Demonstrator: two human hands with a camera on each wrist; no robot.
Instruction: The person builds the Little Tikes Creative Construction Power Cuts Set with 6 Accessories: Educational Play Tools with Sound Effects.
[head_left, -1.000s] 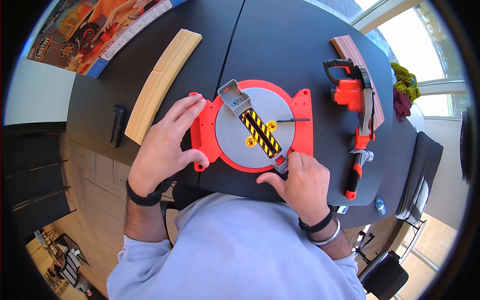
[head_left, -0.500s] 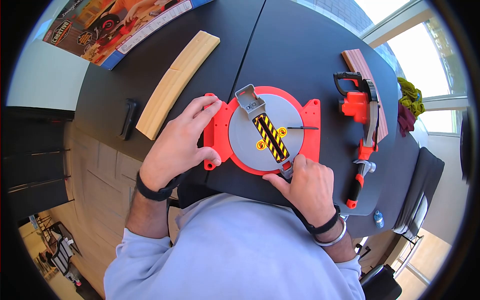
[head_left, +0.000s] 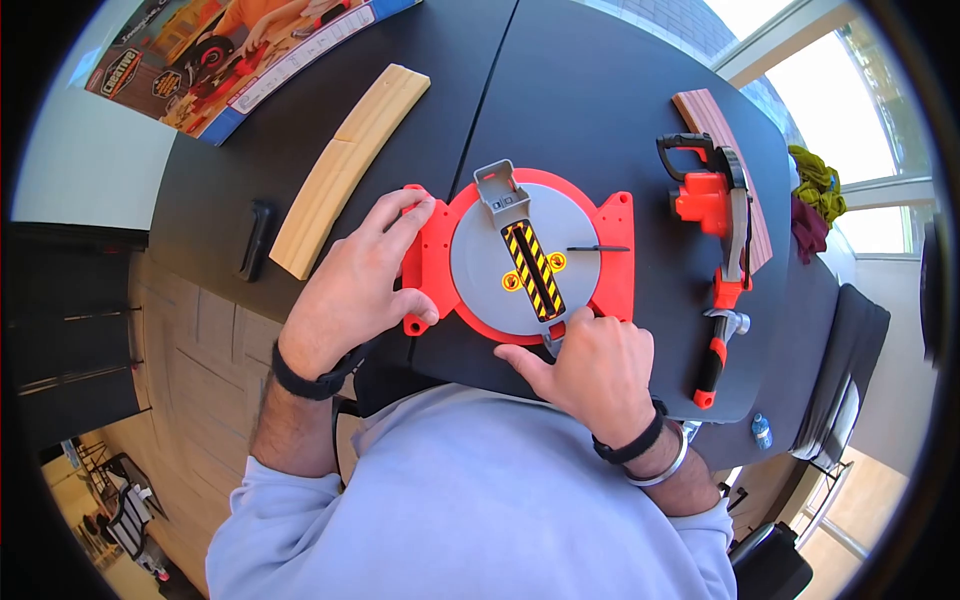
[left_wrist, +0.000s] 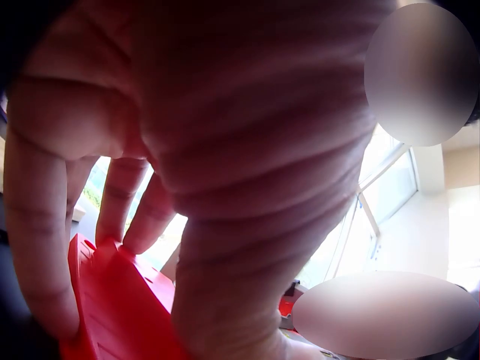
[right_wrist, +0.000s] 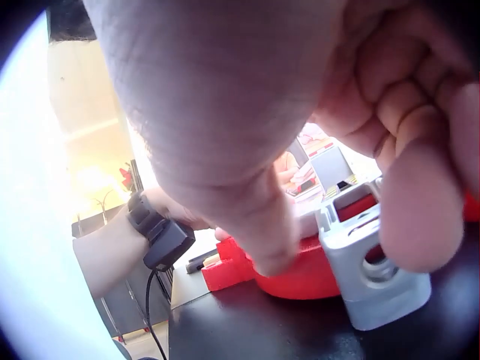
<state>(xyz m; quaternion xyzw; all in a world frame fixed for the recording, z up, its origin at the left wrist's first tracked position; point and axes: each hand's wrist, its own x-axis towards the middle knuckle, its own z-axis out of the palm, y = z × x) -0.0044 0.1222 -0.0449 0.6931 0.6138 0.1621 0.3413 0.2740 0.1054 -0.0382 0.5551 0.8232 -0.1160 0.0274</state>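
A red base carries a round grey turntable with a black-and-yellow striped slot strip. A raised grey bracket stands at its far edge. My left hand grips the base's left side, fingers on the far part and thumb near the close corner; the left wrist view shows fingertips against the red plastic. My right hand holds the grey end piece at the near edge. In the right wrist view, that end piece sits between thumb and curled fingers, with the thumb by the red rim.
Left of the base lie a light wooden board and a black handle-like item. A printed box stands at the far left. On the right are a toy saw, a reddish board and a toy hammer.
The turntable has turned clockwise, its near end piece swinging left and the far bracket right. My right hand has moved left with it; my left hand keeps its place on the base.
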